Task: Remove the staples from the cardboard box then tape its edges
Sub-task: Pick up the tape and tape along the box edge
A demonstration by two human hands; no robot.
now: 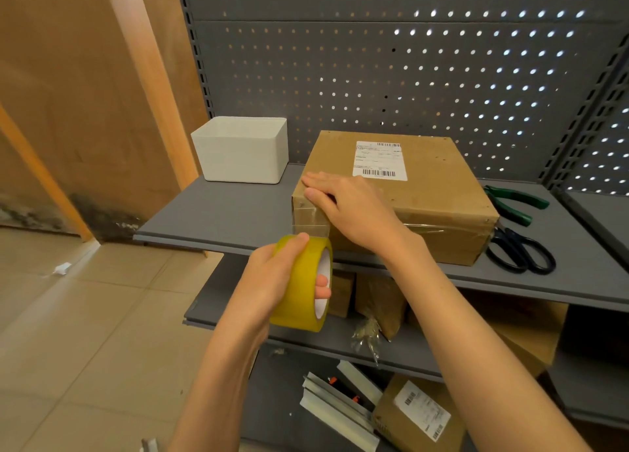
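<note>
Taping was under way: our left hand (272,274) gripped the tape roll (303,281), our right hand (347,206) pressed flat (fingers straight) on the box (425,192) on the shelf (218,209); next, we judged, cutting.

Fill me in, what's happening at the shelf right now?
A person is taping a cardboard box that sits on a grey shelf. The left hand grips a roll of yellow tape just below the box's near left corner, with a clear strip stretched up to it. The right hand presses flat on that corner, holding the tape down. Green-handled pliers and scissors lie to the right of the box, and a white bin stands to its left.
</note>
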